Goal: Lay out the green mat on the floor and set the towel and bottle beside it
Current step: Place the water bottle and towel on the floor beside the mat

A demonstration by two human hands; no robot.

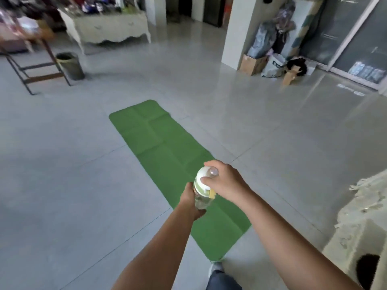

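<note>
Plastic bottle (200, 198) gripped by your left hand (191, 203), cap (203, 176) by your right hand (227, 181): lower it upright at three o'clock of the mat (159, 143).

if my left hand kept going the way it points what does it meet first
The left hand grips the bottle; past that, its line likely lands on the green mat, though depth is unclear.

a single wide-angle view from the person's head looks forward and down, close above the left hand (191, 203) and right hand (226, 181), with the green mat (159, 143) running away across the floor (62, 185) toward the room's far side.
</note>
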